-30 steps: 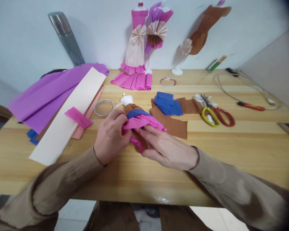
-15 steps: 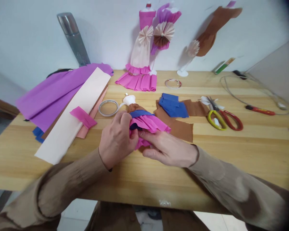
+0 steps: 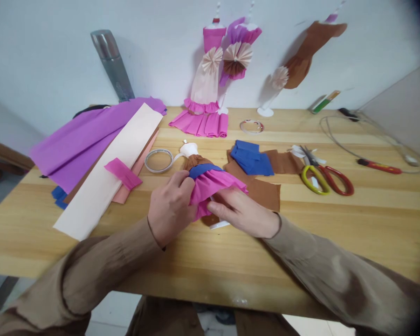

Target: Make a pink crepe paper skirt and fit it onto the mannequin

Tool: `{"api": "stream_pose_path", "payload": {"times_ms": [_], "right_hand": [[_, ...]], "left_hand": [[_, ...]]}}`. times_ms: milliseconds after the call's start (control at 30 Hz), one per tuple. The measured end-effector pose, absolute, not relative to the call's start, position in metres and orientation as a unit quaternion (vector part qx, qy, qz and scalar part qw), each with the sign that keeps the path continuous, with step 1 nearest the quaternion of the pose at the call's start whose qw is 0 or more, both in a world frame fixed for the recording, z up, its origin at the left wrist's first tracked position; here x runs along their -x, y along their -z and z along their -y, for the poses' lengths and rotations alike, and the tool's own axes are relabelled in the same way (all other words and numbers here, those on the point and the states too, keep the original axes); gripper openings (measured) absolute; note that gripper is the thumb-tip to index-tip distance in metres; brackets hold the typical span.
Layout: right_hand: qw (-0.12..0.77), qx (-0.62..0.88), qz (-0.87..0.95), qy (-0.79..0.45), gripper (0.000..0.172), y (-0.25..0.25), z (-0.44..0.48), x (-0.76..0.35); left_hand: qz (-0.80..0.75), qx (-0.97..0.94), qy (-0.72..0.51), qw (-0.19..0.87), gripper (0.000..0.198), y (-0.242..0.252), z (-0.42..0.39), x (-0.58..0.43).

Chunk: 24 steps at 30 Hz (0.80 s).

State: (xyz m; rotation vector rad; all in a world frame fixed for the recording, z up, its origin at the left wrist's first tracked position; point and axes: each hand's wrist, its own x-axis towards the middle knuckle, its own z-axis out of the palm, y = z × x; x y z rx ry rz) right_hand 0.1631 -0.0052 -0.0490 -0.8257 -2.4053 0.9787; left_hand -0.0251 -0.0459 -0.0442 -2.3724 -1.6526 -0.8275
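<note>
The left grip (image 3: 171,203) is closed, pinching the edge of the pink skirt (image 3: 218,184) on a small dummy (image 3: 189,150) between both hands; the right grip (image 3: 246,212) reaches under the hem, fingers hidden, closure impossible to tell. Plain wood of the table (image 3: 203,266) stretches from both grips to its near edge; brown paper (image 3: 265,193) lies just beyond the right.

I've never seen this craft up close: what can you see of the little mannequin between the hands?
The little mannequin has a white bust topped by a small knob, then a gathered brown bodice, blue band and flared pink skirt, apparently crepe paper. It is tilted, top away from the camera, over the wooden table; whether it rests there is unclear. The left hand grips the skirt's left side; the right hand reaches under its hem, where much is hidden.
</note>
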Motion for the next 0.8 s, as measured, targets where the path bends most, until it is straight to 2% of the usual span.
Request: {"api": "stream_pose_path", "payload": {"times_ms": [267,433,633,800], "right_hand": [[0.176,0.325,0.835,-0.407,0.025,0.045,0.016,-0.166],[0.128,0.330,0.824,-0.443,0.035,0.039,0.026,-0.182],[0.157,0.322,0.797,-0.486,0.050,0.042,0.025,-0.185],[0.128,0.344,0.806,-0.464,0.043,0.042,0.022,-0.177]], "left_hand": [[0.572,0.781,0.250,0.017,0.006,0.041,0.052,0.022],[0.568,0.785,0.245,0.027,0.013,0.038,0.065,0.025],[0.536,0.788,0.299,0.044,0.024,0.042,0.071,0.030],[0.492,0.798,0.347,-0.023,0.044,0.026,0.075,0.035]]}}
